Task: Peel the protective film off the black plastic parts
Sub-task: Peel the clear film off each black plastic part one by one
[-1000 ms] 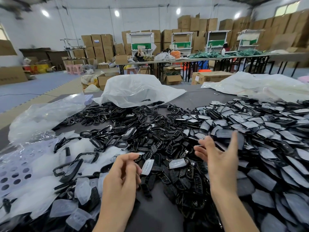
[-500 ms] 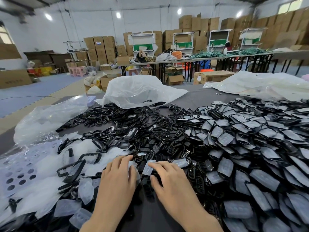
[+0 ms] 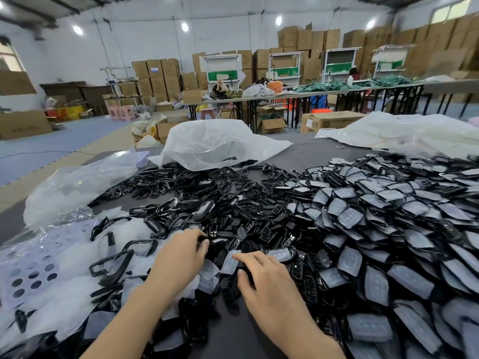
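Observation:
A big heap of black plastic parts with film (image 3: 383, 229) covers the right half of the dark table (image 3: 308, 154). Bare black parts (image 3: 207, 190) lie in the middle. My left hand (image 3: 178, 257) is curled, its fingertips gripping a black part (image 3: 216, 243). Just to its right, my right hand (image 3: 269, 281) pinches a translucent piece of film (image 3: 229, 264) between forefinger and thumb. The two hands are close together above the near edge of the pile.
Loose films (image 3: 57, 268) are piled at the left with a few black frames on them. A clear bag (image 3: 77, 182) lies beyond, and white bags (image 3: 215, 143) (image 3: 404, 133) sit at the far side. Benches and cartons fill the hall behind.
My right hand came down from above the film-covered heap to meet the left hand and took hold of the film. My left hand shifted slightly forward onto the black part.

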{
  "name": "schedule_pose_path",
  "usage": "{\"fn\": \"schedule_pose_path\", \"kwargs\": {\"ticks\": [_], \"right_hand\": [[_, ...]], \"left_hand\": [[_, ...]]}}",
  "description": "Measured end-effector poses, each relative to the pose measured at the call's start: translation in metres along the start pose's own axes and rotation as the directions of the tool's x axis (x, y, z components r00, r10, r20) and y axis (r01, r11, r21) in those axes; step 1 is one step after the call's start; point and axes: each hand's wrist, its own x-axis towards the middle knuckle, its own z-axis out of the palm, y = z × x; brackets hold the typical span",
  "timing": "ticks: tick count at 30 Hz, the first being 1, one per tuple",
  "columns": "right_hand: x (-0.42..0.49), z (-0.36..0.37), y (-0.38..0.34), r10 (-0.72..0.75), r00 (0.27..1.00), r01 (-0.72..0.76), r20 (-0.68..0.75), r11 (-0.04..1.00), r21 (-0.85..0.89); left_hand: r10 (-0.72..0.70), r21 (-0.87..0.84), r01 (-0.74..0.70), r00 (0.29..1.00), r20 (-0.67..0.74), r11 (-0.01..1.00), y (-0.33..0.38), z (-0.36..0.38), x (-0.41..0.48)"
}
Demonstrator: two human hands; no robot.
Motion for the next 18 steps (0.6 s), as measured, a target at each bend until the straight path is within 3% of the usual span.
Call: {"fn": "schedule_pose_path", "kwargs": {"ticks": [2, 3, 8, 12, 13, 15, 17, 18], "right_hand": [[0.001, 0.0, 0.001, 0.01, 1.0, -0.009, -0.014, 0.999, 0.046], [0.001, 0.0, 0.001, 0.022, 0.999, -0.02, -0.027, 0.996, 0.083], [0.004, -0.003, 0.003, 0.147, 0.984, -0.112, -0.096, 0.947, 0.3], [0.003, -0.007, 0.002, 0.202, 0.971, -0.14, -0.124, 0.911, 0.387], [0.003, -0.008, 0.002, 0.211, 0.968, -0.14, -0.138, 0.905, 0.403], [0.003, -0.009, 0.001, 0.229, 0.959, -0.132, -0.166, 0.882, 0.452], [0.005, -0.01, 0.0, 0.255, 0.952, -0.127, -0.167, 0.829, 0.545], [0.007, -0.01, -0.001, 0.276, 0.951, -0.133, -0.141, 0.774, 0.619]], "left_hand": [[-0.017, -0.152, 0.008, 0.998, -0.062, 0.988, -0.006, -0.003, 0.005], [-0.021, -0.138, 0.01, 0.996, -0.085, 0.99, -0.008, -0.005, 0.008], [-0.009, 0.193, -0.012, 0.994, 0.105, 0.981, -0.005, -0.006, 0.024], [0.094, 0.344, -0.118, 0.992, 0.086, 0.931, 0.001, -0.007, 0.027], [0.12, 0.276, -0.134, 0.991, 0.066, 0.952, 0.003, -0.01, 0.026], [0.129, -0.061, -0.132, 0.99, -0.05, 0.989, 0.01, -0.021, 0.017], [0.044, -0.48, -0.106, 0.989, -0.138, 0.871, 0.021, -0.03, 0.0], [0.004, -0.682, -0.076, 0.994, -0.107, 0.727, 0.027, -0.034, -0.012]]}}
